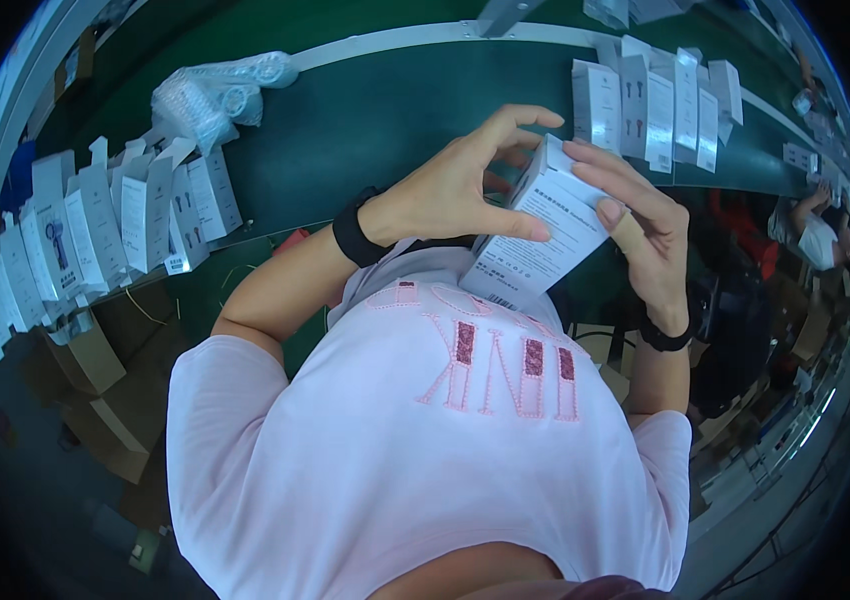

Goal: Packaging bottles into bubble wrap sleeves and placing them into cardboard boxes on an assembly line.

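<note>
A white cardboard box with dark printing and a barcode is held tilted in front of my shirt, its upper end leaning right. My right hand grips its upper right side, fingertips on the top edge and thumb at the side. Around the box's left side curves my left hand, the thumb lying over the printed face. My left index finger is raised apart, above the box's top. The other left fingertips are partly hidden behind the box. Both wrists wear black bands.
A green work table lies ahead. Rows of upright white boxes stand at the left and far right. Clear bubble wrap bags lie at the far left. Brown cartons sit below left. Another person is at the right.
</note>
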{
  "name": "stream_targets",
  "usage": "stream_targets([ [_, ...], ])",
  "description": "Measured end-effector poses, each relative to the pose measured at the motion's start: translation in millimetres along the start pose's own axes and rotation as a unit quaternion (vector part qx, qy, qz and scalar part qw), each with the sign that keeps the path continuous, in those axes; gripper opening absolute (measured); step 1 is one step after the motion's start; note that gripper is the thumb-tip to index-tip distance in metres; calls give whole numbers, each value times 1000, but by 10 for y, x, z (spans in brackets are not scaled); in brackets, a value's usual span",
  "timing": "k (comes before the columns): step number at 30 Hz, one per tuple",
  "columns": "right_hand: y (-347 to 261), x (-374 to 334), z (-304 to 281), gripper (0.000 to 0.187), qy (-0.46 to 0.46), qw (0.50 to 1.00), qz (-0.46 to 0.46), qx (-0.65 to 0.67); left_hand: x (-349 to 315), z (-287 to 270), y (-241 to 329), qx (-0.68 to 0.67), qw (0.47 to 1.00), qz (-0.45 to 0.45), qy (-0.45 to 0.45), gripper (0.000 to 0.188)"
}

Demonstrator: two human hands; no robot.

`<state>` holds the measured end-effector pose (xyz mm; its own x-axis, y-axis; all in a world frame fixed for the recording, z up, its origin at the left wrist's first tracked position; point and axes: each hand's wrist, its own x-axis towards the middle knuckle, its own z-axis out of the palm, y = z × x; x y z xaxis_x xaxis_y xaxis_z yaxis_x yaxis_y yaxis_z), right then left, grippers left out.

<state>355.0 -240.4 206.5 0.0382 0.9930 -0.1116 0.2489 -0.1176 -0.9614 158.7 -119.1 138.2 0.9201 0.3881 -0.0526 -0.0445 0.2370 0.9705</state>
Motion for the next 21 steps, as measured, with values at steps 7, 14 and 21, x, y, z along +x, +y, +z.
stream_targets([
  [7,223,-331,-355,53,29,984,-8,-178,503,355,-217,-59,994,-61,-62,70],
  [14,333,-755,-1380,51,274,957,36,-82,1904,627,-274,106,983,108,-101,100],
  [21,1561,-865,-3462,41,622,643,-17,-447,4253,239,-859,409,849,-33,333,127],
])
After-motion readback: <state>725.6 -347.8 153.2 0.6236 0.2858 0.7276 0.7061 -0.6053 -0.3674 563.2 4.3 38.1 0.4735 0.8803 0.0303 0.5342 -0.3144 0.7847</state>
